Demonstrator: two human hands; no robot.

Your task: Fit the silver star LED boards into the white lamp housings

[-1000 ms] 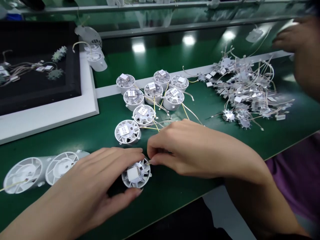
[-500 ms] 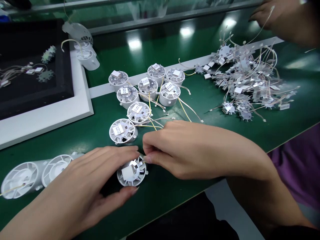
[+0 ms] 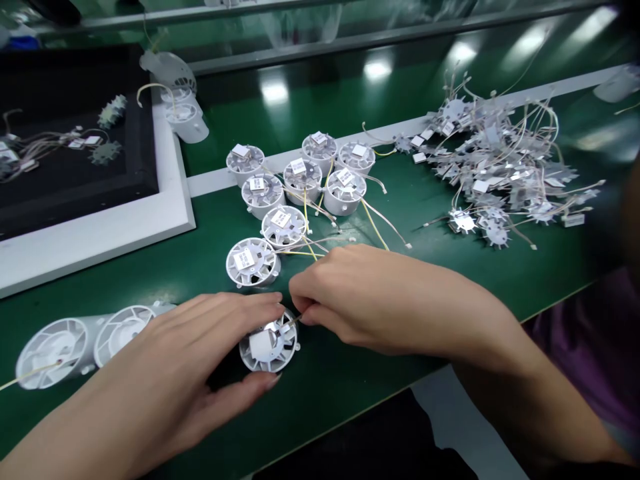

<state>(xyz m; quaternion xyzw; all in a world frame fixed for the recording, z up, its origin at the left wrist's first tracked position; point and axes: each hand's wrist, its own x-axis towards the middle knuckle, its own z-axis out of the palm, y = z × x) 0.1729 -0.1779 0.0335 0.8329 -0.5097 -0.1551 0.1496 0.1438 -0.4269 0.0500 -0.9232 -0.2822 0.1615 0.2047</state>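
My left hand (image 3: 200,360) wraps round a small white round housing (image 3: 270,347) with a finned metal insert, holding it on the green table (image 3: 450,280) near the front edge. My right hand (image 3: 370,293) is closed in a pinch on a thin wire (image 3: 294,321) at the housing's upper right rim. Just behind my hands stands a cluster of several like white housings (image 3: 295,183), each with a square chip on top and yellow and white wires trailing out.
A heap of loose finned metal inserts with wires (image 3: 500,173) lies at the right. Two empty white housings (image 3: 85,340) lie on their sides at the left. A black tray in a white frame (image 3: 100,220) sits at the back left, with more white housings (image 3: 180,100) behind it.
Another person's hand at the top right has left the view. My hands stay on the housing and wire with only slight shifts; the camera view moved a little.
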